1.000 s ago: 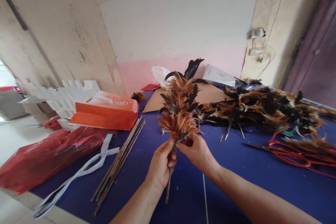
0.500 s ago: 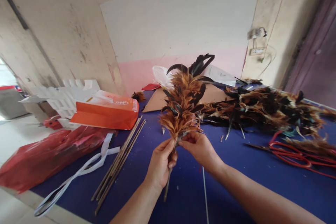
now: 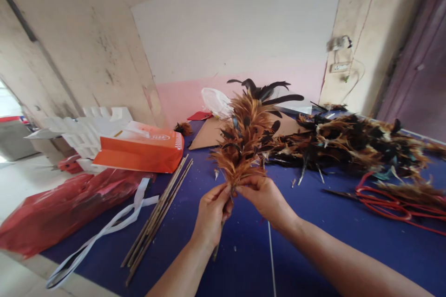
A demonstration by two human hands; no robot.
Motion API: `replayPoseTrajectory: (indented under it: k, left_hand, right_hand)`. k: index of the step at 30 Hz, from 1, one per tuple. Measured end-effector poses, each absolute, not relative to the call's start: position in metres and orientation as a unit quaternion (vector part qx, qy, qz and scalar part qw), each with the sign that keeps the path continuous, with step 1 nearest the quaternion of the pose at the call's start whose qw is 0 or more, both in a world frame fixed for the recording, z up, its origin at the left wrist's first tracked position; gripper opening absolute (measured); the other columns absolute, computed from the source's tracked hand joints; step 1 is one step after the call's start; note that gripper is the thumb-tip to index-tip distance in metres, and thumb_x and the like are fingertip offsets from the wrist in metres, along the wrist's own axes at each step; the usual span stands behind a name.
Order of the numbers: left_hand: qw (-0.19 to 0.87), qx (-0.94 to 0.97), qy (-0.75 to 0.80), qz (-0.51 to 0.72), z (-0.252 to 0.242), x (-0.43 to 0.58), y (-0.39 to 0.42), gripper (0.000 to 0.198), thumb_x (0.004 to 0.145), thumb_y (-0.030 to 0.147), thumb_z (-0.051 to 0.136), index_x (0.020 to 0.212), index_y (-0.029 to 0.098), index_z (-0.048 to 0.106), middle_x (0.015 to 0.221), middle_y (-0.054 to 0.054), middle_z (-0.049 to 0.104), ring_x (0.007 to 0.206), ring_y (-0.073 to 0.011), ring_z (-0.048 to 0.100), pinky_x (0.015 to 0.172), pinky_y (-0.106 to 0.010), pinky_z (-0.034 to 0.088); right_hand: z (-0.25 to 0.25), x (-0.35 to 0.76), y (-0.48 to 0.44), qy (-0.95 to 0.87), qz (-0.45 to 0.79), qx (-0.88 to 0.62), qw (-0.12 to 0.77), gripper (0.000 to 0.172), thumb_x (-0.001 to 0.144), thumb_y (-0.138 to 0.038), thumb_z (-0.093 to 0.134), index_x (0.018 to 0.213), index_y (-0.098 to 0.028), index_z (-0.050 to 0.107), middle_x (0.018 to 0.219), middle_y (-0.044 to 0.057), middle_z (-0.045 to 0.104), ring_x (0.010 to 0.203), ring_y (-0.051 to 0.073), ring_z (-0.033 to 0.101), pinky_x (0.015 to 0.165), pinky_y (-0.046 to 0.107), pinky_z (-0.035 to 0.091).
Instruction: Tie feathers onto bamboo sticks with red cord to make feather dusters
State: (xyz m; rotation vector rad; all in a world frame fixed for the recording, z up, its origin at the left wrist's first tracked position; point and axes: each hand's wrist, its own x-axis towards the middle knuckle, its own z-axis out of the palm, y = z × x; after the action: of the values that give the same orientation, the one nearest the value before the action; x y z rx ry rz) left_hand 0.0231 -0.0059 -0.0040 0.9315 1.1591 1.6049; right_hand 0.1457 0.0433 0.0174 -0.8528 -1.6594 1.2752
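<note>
I hold a feather duster [image 3: 247, 137] of brown and black feathers bound on a thin stick, tilted up and to the right above a blue table [image 3: 313, 232]. My left hand [image 3: 211, 213] is closed round the stick just below the feathers. My right hand [image 3: 265, 197] is closed at the base of the feather bundle, fingers pinched against it. The stick's lower end pokes out under my left hand.
A big pile of loose feathers [image 3: 351, 144] lies at the right, with red cord [image 3: 390, 204] in front. Bare sticks [image 3: 158, 213], a white strap [image 3: 104, 234], a red plastic bag [image 3: 59, 209], an orange paper bag [image 3: 139, 151] and cardboard [image 3: 212, 132] lie left and behind.
The duster's top has swung to the right and turned, so the black tip feathers now point right. Both hands have risen a little and stayed closed on it.
</note>
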Motion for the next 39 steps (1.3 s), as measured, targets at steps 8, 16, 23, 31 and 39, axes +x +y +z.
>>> replayPoseTrajectory:
  k: [8,16,23,31,39]
  left_hand:
    - [0.443,0.370,0.476,0.664,-0.001,0.021,-0.007,0.026,0.071,0.040,0.064,0.071,0.014,0.061,0.043,0.007,0.041,0.035,-0.0022,0.028,0.034,-0.015,0.014]
    - [0.465,0.401,0.461,0.641,-0.003,0.023,-0.010,0.029,0.076,0.041,0.058,0.067,0.014,0.058,0.040,0.007,0.037,0.034,-0.0022,0.025,0.035,-0.016,0.013]
    - [0.393,0.441,0.466,0.658,-0.004,0.029,-0.010,0.026,0.077,0.039,0.057,0.069,0.014,0.060,0.043,0.007,0.037,0.036,-0.0039,0.028,0.036,-0.018,0.016]
    - [0.351,0.430,0.482,0.678,-0.009,0.028,-0.009,0.026,0.071,0.041,0.063,0.074,0.014,0.064,0.048,0.005,0.042,0.041,-0.0054,0.031,0.039,-0.019,0.021]
    - [0.210,0.485,0.545,0.651,-0.010,0.019,-0.007,0.018,0.072,0.033,0.063,0.079,0.018,0.071,0.049,0.003,0.048,0.046,-0.0098,0.039,0.046,-0.021,0.032]
  right_hand:
    - [0.011,0.142,0.043,-0.675,0.520,-0.298,0.430,0.017,0.075,-0.030,0.055,0.073,-0.014,0.062,0.070,0.003,0.063,0.070,0.014,0.058,0.067,0.024,0.045]
    - [0.018,0.142,0.038,-0.609,0.580,-0.257,0.476,0.011,0.070,-0.023,0.061,0.079,-0.016,0.060,0.071,0.000,0.062,0.074,0.014,0.058,0.072,0.025,0.047]
    - [0.012,0.142,0.039,-0.615,0.555,-0.239,0.507,0.006,0.072,-0.021,0.059,0.075,-0.016,0.058,0.069,0.000,0.059,0.069,0.013,0.056,0.068,0.025,0.046]
    - [0.013,0.141,0.037,-0.589,0.578,-0.346,0.446,0.022,0.069,-0.039,0.061,0.066,-0.017,0.057,0.051,-0.003,0.050,0.044,0.008,0.043,0.042,0.020,0.033]
    - [0.016,0.139,0.028,-0.661,0.508,-0.333,0.441,0.022,0.074,-0.033,0.052,0.059,-0.017,0.053,0.048,-0.004,0.043,0.044,0.008,0.036,0.045,0.021,0.030]
